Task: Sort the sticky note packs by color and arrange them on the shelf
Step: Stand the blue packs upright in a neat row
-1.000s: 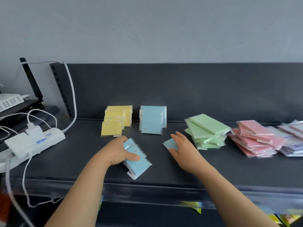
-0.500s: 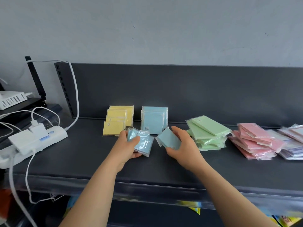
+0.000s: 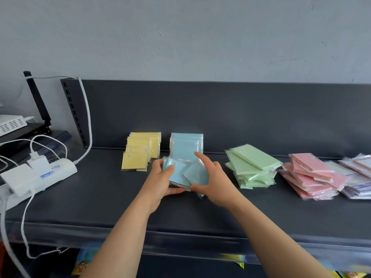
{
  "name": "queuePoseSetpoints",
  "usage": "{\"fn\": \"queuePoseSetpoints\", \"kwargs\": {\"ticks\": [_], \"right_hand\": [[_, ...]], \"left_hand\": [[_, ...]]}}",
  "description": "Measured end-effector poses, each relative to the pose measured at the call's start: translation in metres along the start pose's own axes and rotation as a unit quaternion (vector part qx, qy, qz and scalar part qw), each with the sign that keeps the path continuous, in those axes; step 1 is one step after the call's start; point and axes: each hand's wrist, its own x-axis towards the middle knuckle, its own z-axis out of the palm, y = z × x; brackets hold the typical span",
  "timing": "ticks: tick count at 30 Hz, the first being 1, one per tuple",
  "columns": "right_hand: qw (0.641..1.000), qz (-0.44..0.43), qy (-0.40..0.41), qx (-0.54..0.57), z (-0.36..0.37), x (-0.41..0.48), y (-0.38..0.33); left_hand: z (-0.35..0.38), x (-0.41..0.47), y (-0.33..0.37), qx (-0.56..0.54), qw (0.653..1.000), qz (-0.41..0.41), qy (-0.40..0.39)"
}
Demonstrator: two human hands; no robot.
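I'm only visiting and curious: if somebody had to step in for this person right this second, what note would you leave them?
Left hand: grips a small blue stack just above the shelf.
Right hand: holds a single blue pack against that stack.
Done: yellow row and blue row stand at the back panel.
Left: add the held blue packs to the blue row, then probably tidy the loose green pile, pink pile and purple pile on the right.
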Motion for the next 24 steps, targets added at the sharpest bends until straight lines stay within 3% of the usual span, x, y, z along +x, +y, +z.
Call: {"fn": "queuePoseSetpoints", "kwargs": {"ticks": [3,6,11,19,24], "right_hand": [[0.999,0.000,0.030,0.032,0.000,0.006,0.005],[0.987,0.044,0.082,0.131,0.003,0.015,0.009],[0.917,0.145,0.132,0.347,0.012,0.024,0.007],[0.920,0.173,0.139,0.324,0.020,0.022,0.004],[0.893,0.202,0.074,0.395,0.022,0.022,-0.002]], "left_hand": [[-0.003,0.002,-0.003,-0.009,1.000,0.000,0.007],[-0.005,0.002,-0.007,0.006,1.000,0.007,0.015],[-0.007,0.003,-0.011,-0.013,1.000,0.002,0.012],[-0.008,0.003,-0.010,-0.060,0.998,-0.007,0.001],[-0.004,0.006,-0.009,-0.074,0.997,-0.012,-0.018]]}}
